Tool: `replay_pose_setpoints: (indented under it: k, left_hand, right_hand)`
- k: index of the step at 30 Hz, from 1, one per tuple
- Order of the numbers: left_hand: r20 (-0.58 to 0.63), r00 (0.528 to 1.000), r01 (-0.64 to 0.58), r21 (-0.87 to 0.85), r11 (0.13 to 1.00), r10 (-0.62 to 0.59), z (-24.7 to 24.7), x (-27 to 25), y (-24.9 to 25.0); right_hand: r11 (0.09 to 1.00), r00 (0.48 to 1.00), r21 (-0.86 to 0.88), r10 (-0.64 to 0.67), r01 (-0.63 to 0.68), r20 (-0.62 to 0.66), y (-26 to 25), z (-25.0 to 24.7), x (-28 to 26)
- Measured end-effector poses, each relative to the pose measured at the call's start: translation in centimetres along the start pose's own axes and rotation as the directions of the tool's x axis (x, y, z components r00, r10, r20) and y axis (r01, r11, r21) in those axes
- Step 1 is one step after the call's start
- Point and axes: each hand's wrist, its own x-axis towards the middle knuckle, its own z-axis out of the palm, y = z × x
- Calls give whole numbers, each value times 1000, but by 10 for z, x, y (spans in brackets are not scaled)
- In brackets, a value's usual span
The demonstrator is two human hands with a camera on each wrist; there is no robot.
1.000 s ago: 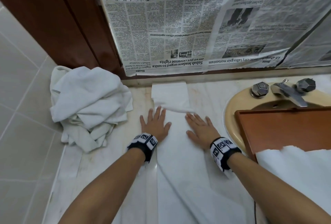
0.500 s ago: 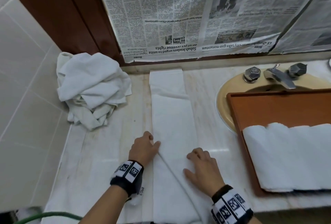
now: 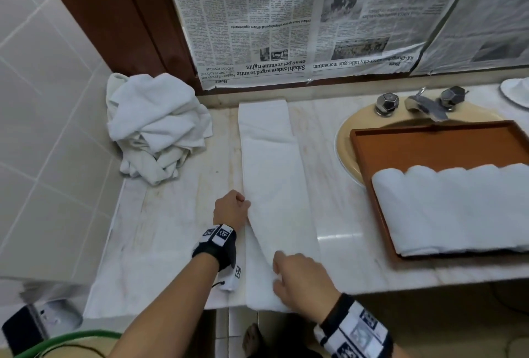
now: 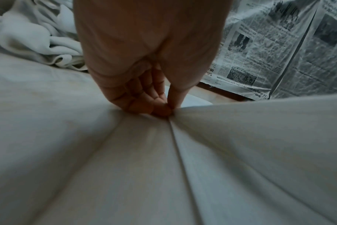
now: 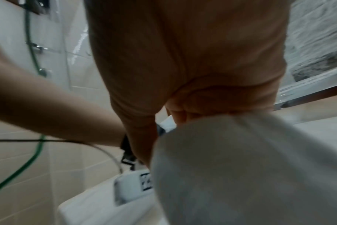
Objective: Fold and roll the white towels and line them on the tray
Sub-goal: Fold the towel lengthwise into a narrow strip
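My left hand pinches the left edge of the long towel, thumb against curled fingertips, seen plainly from the left wrist. My right hand grips the same towel near its front end, fingers curled into a lifted fold; the right wrist view is blurred but shows cloth bunched under the fingers.

The towel lies as a narrow strip on the bench, running from the back wall to the front edge, where its end reaches the lip. Bare marble either side of the strip: a wide stretch on the left, a narrower one on the right before the tray.

The tray sits over the sink, its near left corner on the bench. A row of rolled towels fills its front part, side by side and touching; the back part is bare wood. A heap of loose towels lies in the back left corner against the tiled wall, well apart from my left hand.

Newspaper covers the wall behind. The tap stands behind the tray. A green hose shows low left.
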Motion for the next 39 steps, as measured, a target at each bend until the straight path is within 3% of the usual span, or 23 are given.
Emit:
replay_pose_setpoints:
  k: [5, 7, 9, 11, 13, 15, 20, 22, 26, 32, 35, 39]
  left_hand:
    - [7, 999, -37, -41, 998, 37, -5, -7, 1]
    - [41, 997, -57, -57, 997, 60, -11, -14, -5]
    - [74, 993, -86, -66, 994, 91, -17, -27, -15]
    - [92, 986, -137, -15, 990, 138, -17, -43, -30]
    - [111, 975, -196, 45, 979, 190, -12, -59, -41]
    - [110, 970, -225, 63, 972, 217, -7, -70, -45]
    - [110, 974, -205, 68, 976, 197, -6, -80, -47]
    - [71, 968, -245, 74, 967, 240, -8, -76, -47]
    - [55, 947, -323, 164, 932, 318, -9, -54, -34]
    - [354, 894, -429, 506, 748, 274, 11, -23, -21]
    - [323, 926, -347, 536, 770, 193, 6, -18, -32]
    - [245, 968, -178, 516, 838, 55, -12, -22, -51]
  right_hand:
    - [997, 990, -21, 70, -68, 118, -26, 61, -5]
    - [995, 991, 69, 71, -79, 110, -22, 73, -4]
    - [955, 999, 292, 49, -50, 12, -15, 71, -3]
    - [904, 980, 428, 84, 2, -181, -1, 61, 3]
    - [938, 898, 346, 149, 3, -413, 17, 51, 14]
    - [971, 847, 238, 141, -18, -513, 31, 47, 28]
    - [999, 956, -45, -38, 26, -291, 39, 60, 33]
    - [998, 969, -7, -65, 65, -239, 42, 57, 30]
    - [998, 938, -14, -65, 64, -341, 53, 30, 65]
    - [961, 994, -268, -91, 70, -67, 55, 13, 132]
    - [958, 999, -287, -19, 4, -48, 82, 6, 141]
    - [950, 963, -199, 210, -242, -169, 113, -8, 130]
